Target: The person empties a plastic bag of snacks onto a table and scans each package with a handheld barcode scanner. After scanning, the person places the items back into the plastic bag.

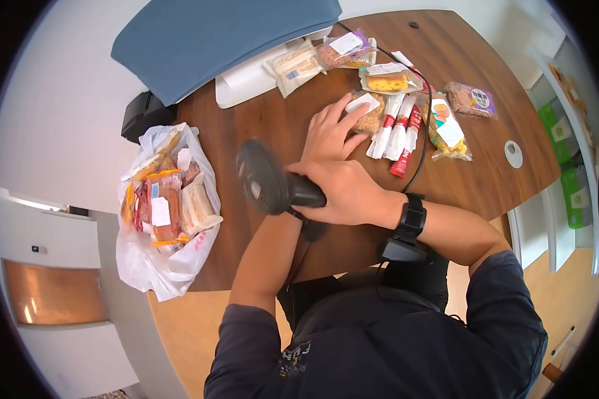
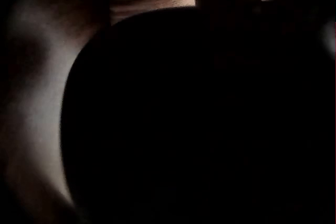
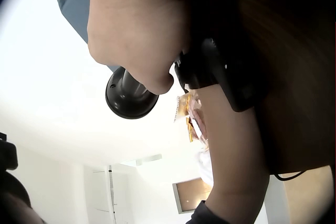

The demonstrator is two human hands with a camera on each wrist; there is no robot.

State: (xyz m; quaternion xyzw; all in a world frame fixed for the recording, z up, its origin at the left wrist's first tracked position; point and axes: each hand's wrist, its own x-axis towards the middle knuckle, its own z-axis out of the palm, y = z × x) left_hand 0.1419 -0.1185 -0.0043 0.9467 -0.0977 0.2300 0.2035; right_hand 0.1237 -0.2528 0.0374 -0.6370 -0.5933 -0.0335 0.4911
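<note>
My right hand [image 1: 349, 189] grips a black handheld barcode scanner [image 1: 263, 176] by its handle, the scanner's head facing left. It crosses over my left wrist. In the right wrist view the scanner [image 3: 128, 95] shows beyond the curled fingers of the right hand [image 3: 136, 29]. My left hand [image 1: 329, 132] lies low over the table with its fingers extended, fingertips at a clear-wrapped tan snack [image 1: 368, 118] with a white label. Right beside that snack lie several red-and-white stick packets [image 1: 396, 130]. The left wrist view is almost wholly dark.
A white plastic bag [image 1: 160, 266] full of wrapped snacks sits at the table's left edge. Wrapped bread [image 1: 296, 68], a yellow snack pack [image 1: 448, 130] and a purple pack [image 1: 470, 100] lie about. A black cable [image 1: 427, 120] crosses the packets. A blue-grey panel [image 1: 226, 40] stands behind.
</note>
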